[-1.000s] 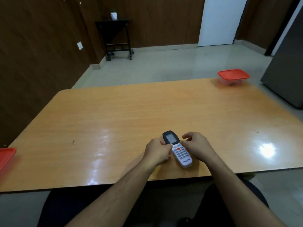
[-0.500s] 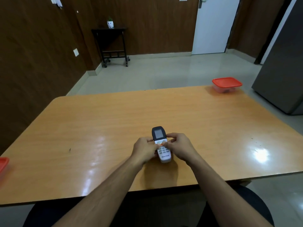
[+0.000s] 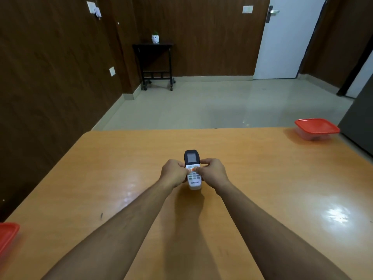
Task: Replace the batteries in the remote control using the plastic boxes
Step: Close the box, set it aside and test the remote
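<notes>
A white remote control (image 3: 192, 168) with a dark screen end and an orange button is held face up above the wooden table (image 3: 262, 178), screen end pointing away from me. My left hand (image 3: 174, 173) grips its left side and my right hand (image 3: 212, 172) grips its right side, thumb lying on the keypad. A clear plastic box with a red lid (image 3: 316, 128) stands at the table's far right corner. Part of a second red-lidded box (image 3: 8, 237) shows at the left edge. Its contents are hidden.
A dark grey cabinet (image 3: 361, 126) stands just right of the table. Across the tiled floor, a small black side table (image 3: 154, 63) with a white pot stands against the brown wall. A white door (image 3: 286, 37) is at the back right.
The remote has been lifted off the table and turned straight, screen end away from me, both hands still holding it. My head has tilted up, showing more of the room.
</notes>
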